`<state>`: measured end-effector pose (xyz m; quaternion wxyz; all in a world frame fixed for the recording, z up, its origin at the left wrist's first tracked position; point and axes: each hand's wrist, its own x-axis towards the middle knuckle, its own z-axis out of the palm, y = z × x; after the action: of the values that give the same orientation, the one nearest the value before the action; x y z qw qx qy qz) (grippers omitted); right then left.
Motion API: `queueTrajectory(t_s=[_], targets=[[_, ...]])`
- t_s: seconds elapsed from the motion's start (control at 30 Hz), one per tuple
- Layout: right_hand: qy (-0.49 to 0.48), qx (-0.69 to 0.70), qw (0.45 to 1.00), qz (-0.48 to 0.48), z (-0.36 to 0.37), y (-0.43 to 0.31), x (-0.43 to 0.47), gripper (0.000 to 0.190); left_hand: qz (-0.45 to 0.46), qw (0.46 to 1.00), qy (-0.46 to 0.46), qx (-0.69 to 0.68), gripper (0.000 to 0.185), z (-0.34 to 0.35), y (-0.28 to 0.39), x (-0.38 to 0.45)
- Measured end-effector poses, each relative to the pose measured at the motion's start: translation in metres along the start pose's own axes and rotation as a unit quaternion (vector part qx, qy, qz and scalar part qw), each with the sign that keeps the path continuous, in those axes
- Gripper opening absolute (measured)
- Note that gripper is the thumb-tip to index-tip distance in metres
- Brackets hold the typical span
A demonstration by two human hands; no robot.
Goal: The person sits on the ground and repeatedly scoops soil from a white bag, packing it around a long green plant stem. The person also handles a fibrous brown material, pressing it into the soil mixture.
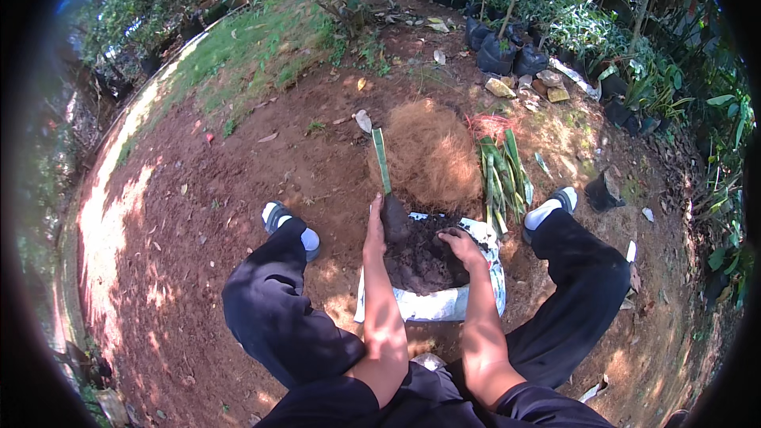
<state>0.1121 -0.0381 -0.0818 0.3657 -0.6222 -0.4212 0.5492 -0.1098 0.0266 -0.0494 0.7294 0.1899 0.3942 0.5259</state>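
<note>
My left hand is around the side of a dark ball of soil. From the top of that ball a cut snake plant leaf sticks up, tilted slightly left. Below lies a white sack, its mouth spread and dark loose soil inside. My right hand is over the soil at the sack's right side, fingers bent and touching it; whether soil is gripped there cannot be made out. Beyond the sack rests a heap of brown coir fibre. Several cut snake plant leaves lie right of it.
Red string lies behind the cut leaves. Stones and black plant bags stand farther back on the right. A black plastic piece lies beyond my right shoe. My left shoe is on bare reddish earth.
</note>
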Motion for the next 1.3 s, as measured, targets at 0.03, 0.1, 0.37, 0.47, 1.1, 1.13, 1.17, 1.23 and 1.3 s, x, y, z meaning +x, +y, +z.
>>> queueTrajectory(t_s=[0.03, 0.1, 0.37, 0.47, 1.1, 1.13, 1.17, 1.23, 1.3], targets=[[-0.019, 0.076, 0.997, 0.013, -0.001, -0.003, -0.001, 0.029, -0.005, 1.000, 0.002, 0.003, 0.049, 0.000, 0.000, 0.000], [-0.038, 0.220, 0.971, 0.083, -0.004, -0.010, -0.006, 0.028, -0.001, 1.000, -0.001, 0.002, 0.057, 0.003, 0.002, 0.000], [-0.072, 0.292, 0.950, 0.083, -0.002, -0.029, -0.020, 0.048, -0.002, 0.999, -0.042, 0.026, 0.039, 0.018, 0.005, -0.011], [-0.055, 0.302, 0.947, 0.090, 0.000, -0.029, -0.021, 0.042, -0.004, 0.998, -0.056, 0.027, 0.034, 0.020, 0.006, -0.012], [0.049, 0.224, 0.963, 0.143, 0.020, -0.031, -0.008, 0.050, 0.001, 0.997, -0.073, -0.006, 0.037, 0.022, 0.005, -0.013], [0.078, 0.197, 0.964, 0.160, 0.023, -0.031, -0.007, 0.056, 0.000, 0.997, -0.079, -0.017, 0.037, 0.022, 0.005, -0.014], [0.076, 0.201, 0.965, 0.148, 0.024, -0.030, -0.007, 0.059, 0.006, 0.997, -0.080, -0.018, 0.038, 0.023, 0.005, -0.014], [0.087, 0.198, 0.964, 0.155, 0.029, -0.030, -0.006, 0.066, 0.006, 0.996, -0.081, -0.022, 0.039, 0.023, 0.006, -0.016], [0.101, 0.154, 0.976, 0.112, 0.034, -0.029, -0.006, 0.066, 0.015, 0.995, -0.097, -0.014, 0.040, 0.024, 0.007, -0.017]])
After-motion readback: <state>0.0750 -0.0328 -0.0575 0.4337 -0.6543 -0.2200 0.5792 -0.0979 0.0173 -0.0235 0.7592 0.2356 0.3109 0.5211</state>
